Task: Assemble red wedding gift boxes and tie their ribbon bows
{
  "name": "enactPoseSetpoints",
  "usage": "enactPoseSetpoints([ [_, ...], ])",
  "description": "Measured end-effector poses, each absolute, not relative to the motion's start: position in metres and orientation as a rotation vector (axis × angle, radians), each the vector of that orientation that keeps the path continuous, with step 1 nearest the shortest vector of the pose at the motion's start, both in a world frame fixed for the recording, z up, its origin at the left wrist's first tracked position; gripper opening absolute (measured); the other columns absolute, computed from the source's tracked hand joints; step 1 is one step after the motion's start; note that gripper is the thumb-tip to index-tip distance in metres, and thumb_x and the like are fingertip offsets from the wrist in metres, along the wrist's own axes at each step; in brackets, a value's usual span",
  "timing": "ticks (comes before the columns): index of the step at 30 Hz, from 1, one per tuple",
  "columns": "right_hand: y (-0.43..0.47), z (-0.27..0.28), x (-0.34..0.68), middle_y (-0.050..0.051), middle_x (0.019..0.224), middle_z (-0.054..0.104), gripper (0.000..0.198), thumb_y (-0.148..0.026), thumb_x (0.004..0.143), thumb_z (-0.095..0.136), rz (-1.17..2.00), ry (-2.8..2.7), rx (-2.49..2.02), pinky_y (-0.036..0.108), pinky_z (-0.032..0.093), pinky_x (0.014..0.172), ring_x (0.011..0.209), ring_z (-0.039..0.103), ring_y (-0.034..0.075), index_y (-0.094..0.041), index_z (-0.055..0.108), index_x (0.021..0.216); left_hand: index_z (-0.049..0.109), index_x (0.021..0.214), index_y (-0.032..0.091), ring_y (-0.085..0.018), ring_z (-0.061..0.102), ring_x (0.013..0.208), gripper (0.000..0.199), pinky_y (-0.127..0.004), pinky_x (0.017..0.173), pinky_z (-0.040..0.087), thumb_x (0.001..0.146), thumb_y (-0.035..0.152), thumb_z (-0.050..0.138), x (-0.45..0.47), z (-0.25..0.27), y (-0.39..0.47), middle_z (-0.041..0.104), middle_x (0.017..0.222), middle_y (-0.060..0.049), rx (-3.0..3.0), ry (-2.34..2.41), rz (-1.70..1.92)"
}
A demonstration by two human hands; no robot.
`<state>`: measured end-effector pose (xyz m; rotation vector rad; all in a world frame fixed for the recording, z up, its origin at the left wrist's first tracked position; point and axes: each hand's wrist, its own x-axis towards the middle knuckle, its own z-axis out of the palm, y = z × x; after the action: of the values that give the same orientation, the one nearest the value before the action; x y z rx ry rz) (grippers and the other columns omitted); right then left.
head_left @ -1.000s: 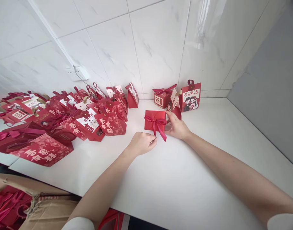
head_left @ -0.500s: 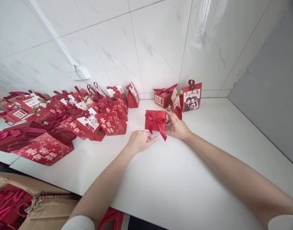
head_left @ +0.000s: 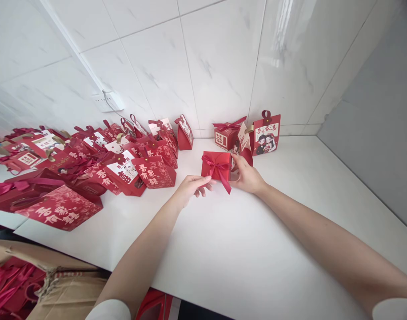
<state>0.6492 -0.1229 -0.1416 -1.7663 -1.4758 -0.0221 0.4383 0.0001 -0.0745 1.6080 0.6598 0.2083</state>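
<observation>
A small red gift box with a crimson ribbon bow on its face is at the middle of the white table. My right hand grips the box's right side, fingers at the upper corner and thumb lower down. At the lower left edge of the box is my left hand, palm turned inward. Its thumb is stretched out against that edge or the ribbon there; which one I cannot tell. The other left fingers are loosely spread below. One ribbon tail hangs down over the front.
Several red gift boxes crowd the table's left side. Behind my right hand stand a ribboned box and a box with a cartoon couple, near the tiled wall. A cardboard carton holding red pieces sits lower left.
My left hand has turned over and its fingers have loosened, with the thumb now out at the box's lower left edge. My right hand and the box have barely moved.
</observation>
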Motion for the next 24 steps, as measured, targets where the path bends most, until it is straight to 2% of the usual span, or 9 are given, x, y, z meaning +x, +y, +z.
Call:
enactPoseSetpoints([
  [5, -0.122, -0.144, 0.650, 0.012, 0.139, 0.046, 0.093, -0.047, 0.070, 0.073, -0.039, -1.500, -1.786, 0.039, 0.058, 0.064, 0.083, 0.068, 0.024, -0.027, 0.024, 0.147, 0.076, 0.098, 0.015, -0.009, 0.056, 0.052, 0.047, -0.023, 0.048, 0.032, 0.081, 0.056, 0.061, 0.439, -0.075, -0.004, 0.073, 0.087, -0.011, 1.774, 0.573, 0.030],
  [14, -0.122, -0.145, 0.650, 0.014, 0.140, 0.046, 0.095, -0.048, 0.069, 0.074, -0.038, -1.526, -1.779, 0.039, 0.057, 0.062, 0.082, 0.068, 0.025, -0.027, 0.024, 0.147, 0.075, 0.101, 0.013, -0.009, 0.057, 0.053, 0.055, -0.022, 0.051, 0.034, 0.078, 0.061, 0.060, 0.441, -0.083, -0.003, 0.073, 0.089, -0.011, 1.831, 0.615, -0.041],
  [24, -0.122, -0.146, 0.651, 0.013, 0.142, 0.044, 0.098, -0.046, 0.068, 0.076, -0.023, -1.534, -1.770, 0.038, 0.058, 0.065, 0.083, 0.068, 0.023, -0.026, 0.023, 0.147, 0.075, 0.102, 0.016, -0.009, 0.059, 0.057, 0.049, -0.023, 0.053, 0.037, 0.080, 0.058, 0.061, 0.439, -0.082, 0.001, 0.073, 0.098, -0.012, 1.870, 0.510, -0.107],
])
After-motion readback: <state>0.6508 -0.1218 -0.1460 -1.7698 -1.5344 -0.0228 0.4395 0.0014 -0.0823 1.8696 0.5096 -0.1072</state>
